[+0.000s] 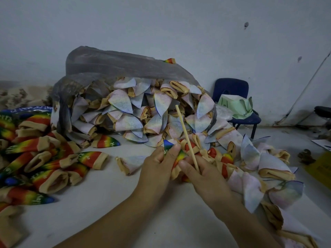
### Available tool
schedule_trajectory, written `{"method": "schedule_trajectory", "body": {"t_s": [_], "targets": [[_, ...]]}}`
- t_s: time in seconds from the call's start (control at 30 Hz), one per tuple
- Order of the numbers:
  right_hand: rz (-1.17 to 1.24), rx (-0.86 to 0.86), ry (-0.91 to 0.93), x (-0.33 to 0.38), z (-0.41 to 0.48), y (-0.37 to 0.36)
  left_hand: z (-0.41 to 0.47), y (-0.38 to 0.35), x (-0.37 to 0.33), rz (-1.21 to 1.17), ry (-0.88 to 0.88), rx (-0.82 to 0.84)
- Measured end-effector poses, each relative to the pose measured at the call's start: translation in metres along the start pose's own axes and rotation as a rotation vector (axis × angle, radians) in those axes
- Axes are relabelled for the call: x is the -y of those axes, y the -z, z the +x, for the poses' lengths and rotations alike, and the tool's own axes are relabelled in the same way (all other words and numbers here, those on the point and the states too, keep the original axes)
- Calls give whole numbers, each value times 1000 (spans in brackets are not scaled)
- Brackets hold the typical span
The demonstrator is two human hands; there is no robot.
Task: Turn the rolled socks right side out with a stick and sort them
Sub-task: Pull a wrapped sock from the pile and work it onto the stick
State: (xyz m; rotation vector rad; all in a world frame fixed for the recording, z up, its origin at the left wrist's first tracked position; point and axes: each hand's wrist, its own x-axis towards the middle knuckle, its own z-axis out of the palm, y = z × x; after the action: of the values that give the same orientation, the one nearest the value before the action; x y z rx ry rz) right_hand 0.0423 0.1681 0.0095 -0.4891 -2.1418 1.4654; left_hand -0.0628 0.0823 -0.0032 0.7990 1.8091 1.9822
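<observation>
My left hand [159,165] and my right hand [206,176] meet at the centre of the white surface. Between them is a rainbow sock [176,154] with a blue tip, which my left hand pinches with thumb and fingers. My right hand holds a thin wooden stick [186,136] that slants up and to the left, and its thumb presses on the same sock. A pile of rainbow socks [35,161] turned right side out lies on the left. Pale inside-out socks [143,111] spill from a grey plastic bag [107,63] behind my hands and along the right [259,169].
A white surface [125,203] carries everything. One pale sock [129,163] lies alone left of my hands. At the back right a blue chair [232,86] bears green paper [238,106]. A yellow object [320,169] is at the right edge. A wall stands behind.
</observation>
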Motion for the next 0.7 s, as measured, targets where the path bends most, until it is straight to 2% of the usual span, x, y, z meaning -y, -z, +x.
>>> {"method": "schedule_trajectory", "body": {"t_s": [0.07, 0.2, 0.27, 0.47, 0.53, 0.7], "targets": [[-45, 11, -16, -3, 1, 1, 2, 1, -2, -37, 42, -9], [-91, 1, -23, -3, 2, 5, 11, 4, -2, -151, 287, -52], [-110, -18, -10, -4, 3, 4, 14, 4, 0, -217, 329, -50], [-33, -88, -6, -7, 3, 3, 9, 3, -1, -488, 358, 174], [-5, -94, -4, -5, 3, 3, 7, 2, -1, -418, 312, 184], [-72, -113, -28, -12, 5, 0, 1, -3, -1, -84, 111, 62]]}}
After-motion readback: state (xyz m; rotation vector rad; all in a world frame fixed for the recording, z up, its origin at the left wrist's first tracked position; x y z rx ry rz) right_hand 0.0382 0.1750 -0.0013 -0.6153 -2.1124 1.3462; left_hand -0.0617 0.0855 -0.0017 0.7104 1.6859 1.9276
